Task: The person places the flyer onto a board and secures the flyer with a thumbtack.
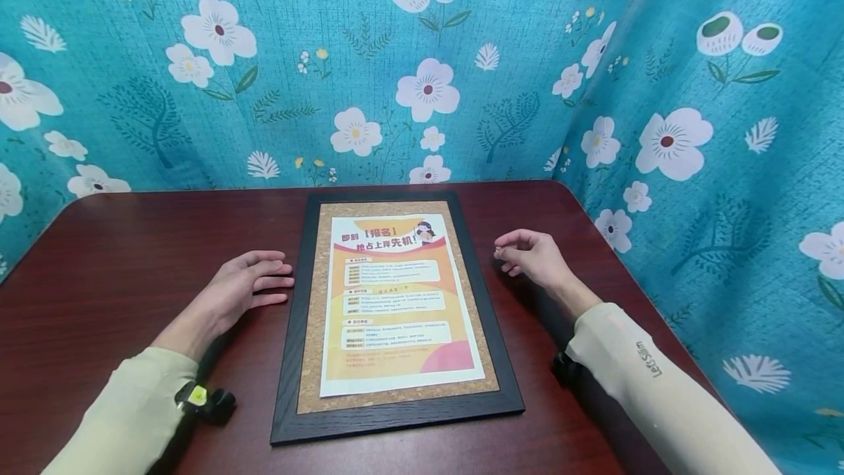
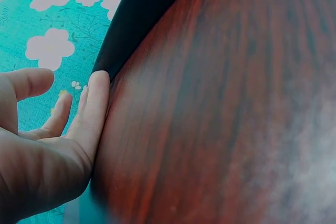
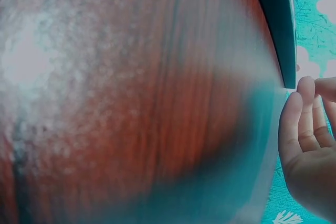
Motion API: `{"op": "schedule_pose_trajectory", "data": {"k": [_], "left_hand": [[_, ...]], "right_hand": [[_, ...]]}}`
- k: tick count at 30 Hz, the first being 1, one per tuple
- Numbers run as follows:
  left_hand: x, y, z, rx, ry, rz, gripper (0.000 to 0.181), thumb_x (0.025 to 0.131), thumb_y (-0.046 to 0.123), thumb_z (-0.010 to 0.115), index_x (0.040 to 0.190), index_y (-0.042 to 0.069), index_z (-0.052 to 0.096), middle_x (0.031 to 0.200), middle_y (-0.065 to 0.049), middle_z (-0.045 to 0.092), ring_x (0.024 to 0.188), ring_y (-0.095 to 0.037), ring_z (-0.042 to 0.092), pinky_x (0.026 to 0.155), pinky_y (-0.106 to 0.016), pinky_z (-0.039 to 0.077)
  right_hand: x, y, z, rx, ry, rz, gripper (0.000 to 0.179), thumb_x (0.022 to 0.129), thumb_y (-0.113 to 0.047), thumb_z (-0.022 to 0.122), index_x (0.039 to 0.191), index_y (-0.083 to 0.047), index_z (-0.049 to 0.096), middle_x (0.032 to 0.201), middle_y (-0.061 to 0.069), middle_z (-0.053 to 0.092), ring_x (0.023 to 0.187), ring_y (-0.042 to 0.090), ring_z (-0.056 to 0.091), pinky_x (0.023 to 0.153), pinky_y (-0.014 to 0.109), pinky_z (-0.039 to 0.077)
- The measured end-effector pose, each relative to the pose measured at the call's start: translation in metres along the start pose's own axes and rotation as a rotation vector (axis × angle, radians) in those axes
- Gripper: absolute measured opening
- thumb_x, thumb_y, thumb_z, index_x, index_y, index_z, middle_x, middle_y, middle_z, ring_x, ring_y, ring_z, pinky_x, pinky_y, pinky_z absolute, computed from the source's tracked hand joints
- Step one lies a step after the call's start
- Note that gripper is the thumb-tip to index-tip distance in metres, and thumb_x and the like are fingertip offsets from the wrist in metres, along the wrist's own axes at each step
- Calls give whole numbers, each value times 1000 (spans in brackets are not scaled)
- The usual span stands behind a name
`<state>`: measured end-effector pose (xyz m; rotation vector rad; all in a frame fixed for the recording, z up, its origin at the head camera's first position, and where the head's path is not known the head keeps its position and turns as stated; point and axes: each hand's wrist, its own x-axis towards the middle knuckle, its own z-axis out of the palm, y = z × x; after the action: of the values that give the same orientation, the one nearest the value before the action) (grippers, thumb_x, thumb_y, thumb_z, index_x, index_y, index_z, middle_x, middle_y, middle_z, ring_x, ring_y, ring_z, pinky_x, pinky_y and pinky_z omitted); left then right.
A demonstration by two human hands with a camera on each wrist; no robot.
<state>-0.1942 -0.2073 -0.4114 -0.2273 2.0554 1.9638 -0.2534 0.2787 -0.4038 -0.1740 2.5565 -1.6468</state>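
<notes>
Sleeves [image 1: 639,372]: flanking your framed board [image 1: 395,415]
Left grip [image 1: 244,288]: spread, left of board
Right grip [image 1: 532,259]: fingertips bunched; can't tell contents
Table [image 1: 132,240]: reddish, beneath board
Curtain [image 1: 330,57]: floral, behind

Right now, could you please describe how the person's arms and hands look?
The left sleeve and right sleeve are long and pale cream; the right one has dark lettering. A black device with a yellow-green patch is worn on the left, and a dark device shows on the right. The left hand and right hand are ungloved.
</notes>
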Motion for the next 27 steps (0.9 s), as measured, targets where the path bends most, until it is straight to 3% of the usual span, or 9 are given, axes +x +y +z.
{"op": "schedule_pose_trajectory", "data": {"k": [6,21,27], "left_hand": [[-1,0,0,1,-6,4,53,106,24,51,149,-1,33,132,-18,57,100,-12,68,87,-36,58],[-1,0,0,7,-3,-10,54,106,23,53,150,-1,33,134,-20,55,101,-12,68,87,-36,58],[1,1,1,10,2,-14,55,105,25,54,150,0,33,136,-21,54,101,-13,68,87,-37,58]], "right_hand": [[0,-1,0,-13,-1,36,30,97,-13,69,121,6,67,106,22,72,77,27,69,74,31,61],[-3,-3,-1,-36,-54,36,30,95,-10,70,120,6,69,104,22,72,80,32,68,76,29,60],[-5,-1,0,-184,-53,-19,22,96,-6,69,114,4,71,92,18,72,72,28,66,70,30,60]]}}
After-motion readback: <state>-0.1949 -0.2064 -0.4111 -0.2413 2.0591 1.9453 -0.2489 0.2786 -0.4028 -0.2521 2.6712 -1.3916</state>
